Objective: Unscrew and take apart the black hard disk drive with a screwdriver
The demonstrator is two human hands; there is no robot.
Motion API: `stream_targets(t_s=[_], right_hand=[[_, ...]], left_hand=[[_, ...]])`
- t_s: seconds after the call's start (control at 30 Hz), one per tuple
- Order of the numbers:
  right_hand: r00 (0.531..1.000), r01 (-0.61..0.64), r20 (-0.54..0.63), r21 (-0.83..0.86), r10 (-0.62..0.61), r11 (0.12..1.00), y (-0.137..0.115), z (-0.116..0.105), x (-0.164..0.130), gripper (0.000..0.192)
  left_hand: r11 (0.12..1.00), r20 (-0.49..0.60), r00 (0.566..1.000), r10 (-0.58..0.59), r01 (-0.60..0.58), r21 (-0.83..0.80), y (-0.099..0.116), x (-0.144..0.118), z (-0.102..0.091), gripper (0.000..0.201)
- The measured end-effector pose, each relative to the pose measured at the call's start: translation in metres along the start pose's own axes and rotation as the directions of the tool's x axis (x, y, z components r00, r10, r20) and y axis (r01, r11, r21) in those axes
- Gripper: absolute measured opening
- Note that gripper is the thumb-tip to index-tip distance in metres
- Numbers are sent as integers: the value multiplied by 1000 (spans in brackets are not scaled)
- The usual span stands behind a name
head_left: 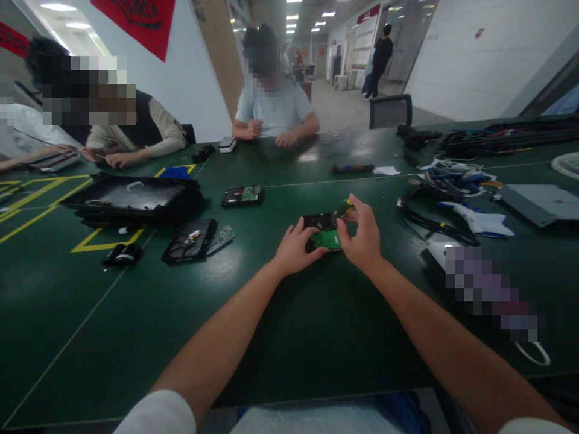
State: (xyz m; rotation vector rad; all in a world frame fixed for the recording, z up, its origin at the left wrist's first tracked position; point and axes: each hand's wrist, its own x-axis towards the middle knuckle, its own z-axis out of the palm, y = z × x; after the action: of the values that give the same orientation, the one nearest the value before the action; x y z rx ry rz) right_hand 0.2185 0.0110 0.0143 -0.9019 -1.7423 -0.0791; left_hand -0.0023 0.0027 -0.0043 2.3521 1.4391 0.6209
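A hard drive (319,222) lies on the green table in front of me, its black casing at the far side and a green circuit board (330,240) facing up. My left hand (295,248) grips its left side, thumb at the near edge and fingers on top. In my right hand (363,235) is a screwdriver (344,208) with a yellow-and-dark handle, pinched between thumb and fingers over the drive's right side. Its tip is hidden, so contact with a screw cannot be made out.
Left of me lie another drive casing (190,240), a loose circuit board (221,240), a second hard drive (242,195) and stacked black trays (136,196). To the right are cables (434,224), a metal box (543,202) and a partly blurred phone-like object (488,289). Co-workers sit opposite.
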Motion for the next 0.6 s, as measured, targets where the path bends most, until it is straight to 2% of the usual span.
stream_targets(t_s=[0.6], right_hand=[[1000, 17, 11, -22, -17, 1000, -1, -1, 1, 66]], left_hand=[[1000, -5, 1000, 6, -6, 7, 1, 0, 0, 66]])
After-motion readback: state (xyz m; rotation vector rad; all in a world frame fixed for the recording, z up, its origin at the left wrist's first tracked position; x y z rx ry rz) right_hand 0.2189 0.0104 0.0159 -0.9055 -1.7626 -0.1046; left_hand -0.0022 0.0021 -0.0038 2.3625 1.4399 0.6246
